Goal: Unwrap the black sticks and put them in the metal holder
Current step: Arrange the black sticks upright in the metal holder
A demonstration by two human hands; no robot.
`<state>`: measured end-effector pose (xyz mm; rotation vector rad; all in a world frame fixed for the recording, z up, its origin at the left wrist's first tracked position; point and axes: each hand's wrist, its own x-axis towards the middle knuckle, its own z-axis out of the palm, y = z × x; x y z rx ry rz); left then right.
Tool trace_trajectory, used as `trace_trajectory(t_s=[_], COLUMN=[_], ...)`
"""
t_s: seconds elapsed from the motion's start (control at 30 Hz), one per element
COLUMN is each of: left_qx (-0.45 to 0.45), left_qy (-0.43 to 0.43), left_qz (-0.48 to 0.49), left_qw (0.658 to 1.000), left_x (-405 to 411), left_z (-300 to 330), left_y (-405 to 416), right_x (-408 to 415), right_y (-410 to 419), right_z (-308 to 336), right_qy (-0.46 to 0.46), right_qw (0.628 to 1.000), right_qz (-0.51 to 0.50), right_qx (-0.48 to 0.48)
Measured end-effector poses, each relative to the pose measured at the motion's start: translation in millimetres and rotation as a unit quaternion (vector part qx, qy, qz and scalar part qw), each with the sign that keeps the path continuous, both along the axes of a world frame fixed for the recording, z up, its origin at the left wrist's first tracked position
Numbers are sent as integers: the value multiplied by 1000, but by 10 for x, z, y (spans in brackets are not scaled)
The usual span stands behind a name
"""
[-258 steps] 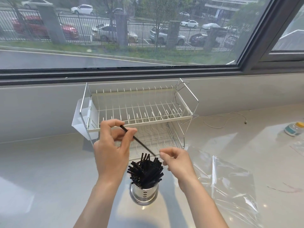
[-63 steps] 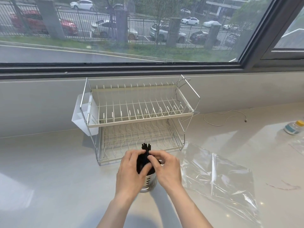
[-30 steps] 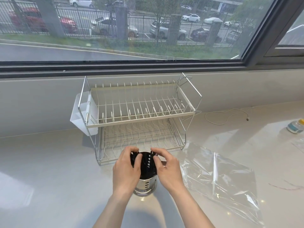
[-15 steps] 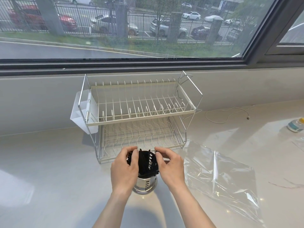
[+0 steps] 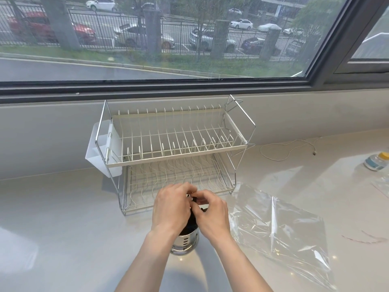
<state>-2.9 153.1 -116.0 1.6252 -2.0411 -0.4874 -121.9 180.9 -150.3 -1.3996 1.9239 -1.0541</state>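
While the black sticks (image 5: 192, 222) stand bunched upright in the metal holder (image 5: 185, 243) on the table (image 5: 63, 228), long axis vertical and tops toward the dish rack (image 5: 172, 148), my left hand (image 5: 171, 209) and right hand (image 5: 210, 216) close over them. My fingers (image 5: 197, 200) curl tight around the stick tops. Only a dark sliver shows between my palms, above shiny perforated steel.

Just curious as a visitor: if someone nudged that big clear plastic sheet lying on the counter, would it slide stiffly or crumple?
The crumpled clear plastic sheet would probably crumple, since it already lies wrinkled and creased. It looks thin and see-through, so likely very light and easily shifted. Its glossy surface suggests it may slide readily on the smooth pale counter.
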Motion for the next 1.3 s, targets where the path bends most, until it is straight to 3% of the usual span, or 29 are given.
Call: trace_trajectory(t_s=[0.13,0.27,0.33,0.4,0.53,0.63,0.67,0.73,0.83,0.9,1.0,1.13,1.2,1.3], left_qx=[31,-19,-45,-53,-33,8,21,37,41,25,67,86,70,32], left_qy=[47,166,289,439,619,667,661,594,400,263,146,116,91,79], left_qz=[65,76,101,120,143,169,170,156,107,74,4,-31,-36,-42], left_qw=[996,983,951,889,771,725,730,788,909,962,987,989,993,995], left_x=[-4,117,245,386,510,520,513,488,483,518,532,478,494,536], left_z=[1,159,345,542,666,540,485,364,154,26,-176,-294,-297,-281], left_y=[-26,-48,-105,-167,-182,-85,-42,38,183,271,368,451,474,512], right_x=[-3,-25,-80,-123,-153,-156,-155,-147,-144,-116,25,205,207,149], right_y=[-18,8,-4,-40,-96,-107,-105,-109,-123,-122,-60,119,192,265], right_z=[-15,34,106,231,580,844,920,1048,1134,1096,826,374,211,133], right_qy=[-15,-38,-80,-182,-486,-599,-616,-601,-454,-344,-165,24,68,39], right_qw=[1000,999,995,979,861,778,760,759,828,877,951,989,995,999], right_qz=[-11,-16,-47,-86,-124,-134,-137,-151,-176,-159,-100,-35,-13,28], right_qx=[11,-13,-36,-36,-79,-133,-154,-200,-276,-295,-240,-141,-75,-25])
